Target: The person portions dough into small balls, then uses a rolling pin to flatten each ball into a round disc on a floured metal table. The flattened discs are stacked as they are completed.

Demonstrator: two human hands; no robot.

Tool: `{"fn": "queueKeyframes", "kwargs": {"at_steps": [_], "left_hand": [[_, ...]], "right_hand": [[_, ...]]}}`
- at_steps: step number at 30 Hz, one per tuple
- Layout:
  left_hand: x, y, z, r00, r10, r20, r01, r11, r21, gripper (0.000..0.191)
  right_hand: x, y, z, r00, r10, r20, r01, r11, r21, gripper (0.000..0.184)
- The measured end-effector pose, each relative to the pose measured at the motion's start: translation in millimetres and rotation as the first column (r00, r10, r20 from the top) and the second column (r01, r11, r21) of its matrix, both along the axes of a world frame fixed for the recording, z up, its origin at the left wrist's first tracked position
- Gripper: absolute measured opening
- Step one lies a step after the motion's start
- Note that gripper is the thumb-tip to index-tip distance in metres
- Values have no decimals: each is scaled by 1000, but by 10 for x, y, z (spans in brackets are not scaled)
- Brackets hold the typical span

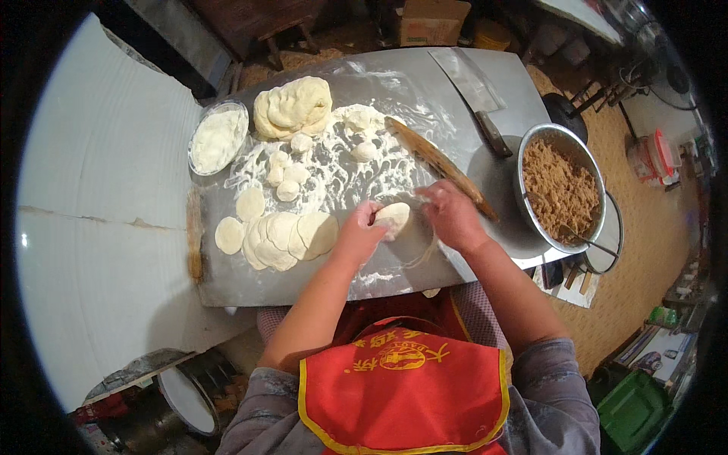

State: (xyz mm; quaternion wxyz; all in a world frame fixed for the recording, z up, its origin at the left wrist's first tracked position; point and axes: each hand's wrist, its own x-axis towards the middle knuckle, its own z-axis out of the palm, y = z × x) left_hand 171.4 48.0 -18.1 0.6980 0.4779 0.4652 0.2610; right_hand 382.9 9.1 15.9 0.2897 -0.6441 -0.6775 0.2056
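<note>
My left hand [364, 230] holds a small round dough wrapper [392, 219] by its left edge, over the metal work surface [341, 284]. To its right, my right hand [449, 213] is slightly blurred, fingers apart, with nothing seen in it. Just beyond that hand lies a wooden rolling pin [441, 165], dusted with flour. Overlapping flat dough rounds [281, 239] spread left of my left hand. Small dough pieces [288, 190] rest in loose flour, below a large lump of dough [293, 108]. A metal bowl [520, 185] of brown minced filling [560, 187] stands at the right with a spoon in it.
A bowl of flour [218, 138] stands at the surface's left edge. A cleaver [478, 96] lies at the back right, its wooden handle towards the filling bowl. At the left rises a pale wall panel [108, 187]. A cardboard box [433, 23] is beyond the far edge.
</note>
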Motion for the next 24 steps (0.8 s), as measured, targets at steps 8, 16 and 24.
{"fn": "queueKeyframes", "kwargs": {"at_steps": [8,16,24], "left_hand": [[-165,-142,41,997,-50,60,53,998,-39,28],[-527,-58,169,832,-268,486,490,765,-417,49],[-764,-49,29,726,-127,675,497,777,-388,39]], "right_hand": [[-340,213,113,871,141,-470,-344,859,-380,26],[-494,175,482,829,349,-436,-537,712,-453,23],[-785,291,597,831,529,-170,-555,804,-214,18]]}}
